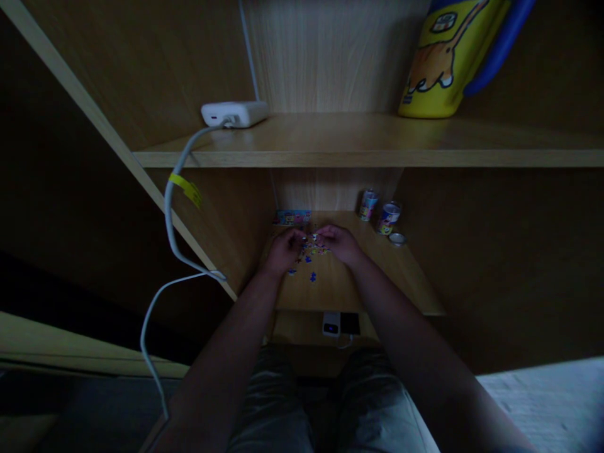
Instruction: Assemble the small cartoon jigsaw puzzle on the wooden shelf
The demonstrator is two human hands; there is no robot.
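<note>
Several small, colourful puzzle pieces (pixel 308 258) lie on the lower wooden shelf (pixel 340 289), mostly between and just below my hands. My left hand (pixel 284 250) is at the left side of the pieces, its fingers pinched together near a tiny piece. On the right, my right hand (pixel 340 242) also has its fingertips pressed together at the edge of the pile. What each pinch holds is too small and dark to make out. Behind my left hand, a colourful printed picture strip (pixel 292 218) lies near the back wall.
Two small printed cans (pixel 368 205) and a round metal lid (pixel 397 238) are at the back right. An upper shelf (pixel 340 158) overhangs, bearing a white charger (pixel 234 114) and a yellow mug (pixel 436 63). A white cable (pixel 167 214) hangs left. Below is a white device (pixel 331 324).
</note>
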